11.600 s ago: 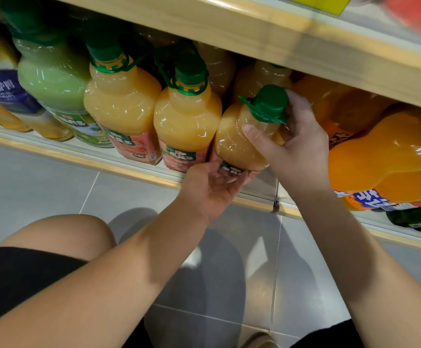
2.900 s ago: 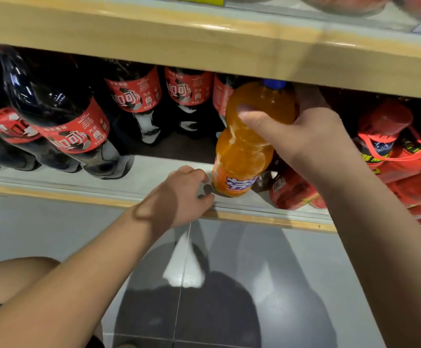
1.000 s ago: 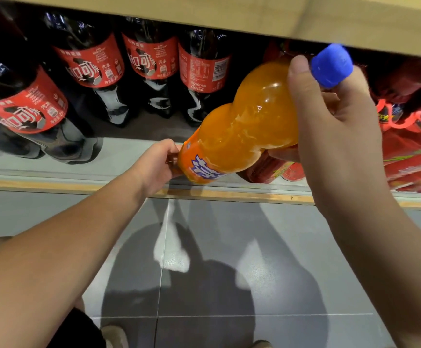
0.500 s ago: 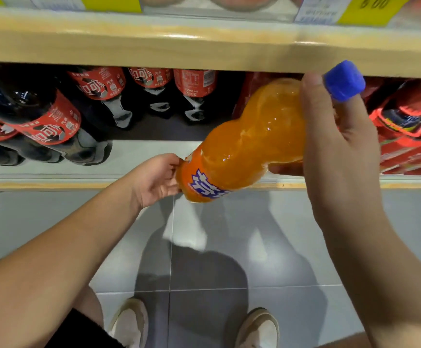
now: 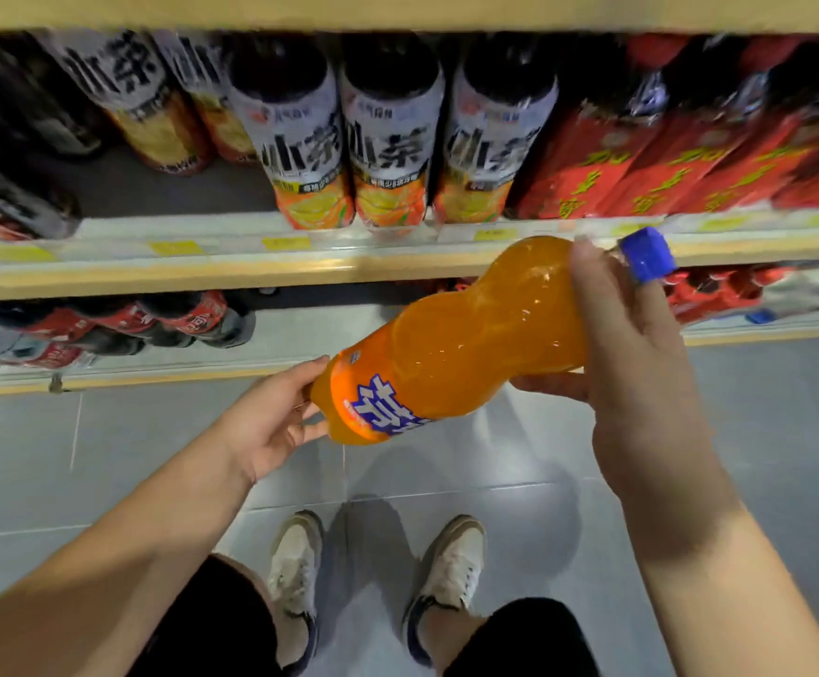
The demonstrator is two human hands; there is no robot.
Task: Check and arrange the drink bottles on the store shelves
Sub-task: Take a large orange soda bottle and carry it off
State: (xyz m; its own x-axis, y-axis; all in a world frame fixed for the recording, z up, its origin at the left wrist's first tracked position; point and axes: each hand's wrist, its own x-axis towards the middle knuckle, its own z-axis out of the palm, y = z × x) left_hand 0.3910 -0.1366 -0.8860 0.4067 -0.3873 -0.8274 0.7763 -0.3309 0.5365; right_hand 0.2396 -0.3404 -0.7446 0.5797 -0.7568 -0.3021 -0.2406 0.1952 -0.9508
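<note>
Orange bottle [image 5: 451, 344] at centre frame, tilted, in front of the shelf [image 5: 202, 276]. Right hand [image 5: 642, 364] grips its shoulder below the blue cap [image 5: 647, 254]. Left hand [image 5: 275, 417] cups the base. Judged full, heavy and smooth. The narrow waist offers the firmest hold.

tea bottles [image 5: 390, 139] — "小茶", other print blurred

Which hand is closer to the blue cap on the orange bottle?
Right. The right hand grips the orange bottle at its upper end, right beside the blue cap. The left hand holds the bottle's base, at the opposite end from the cap.
</note>
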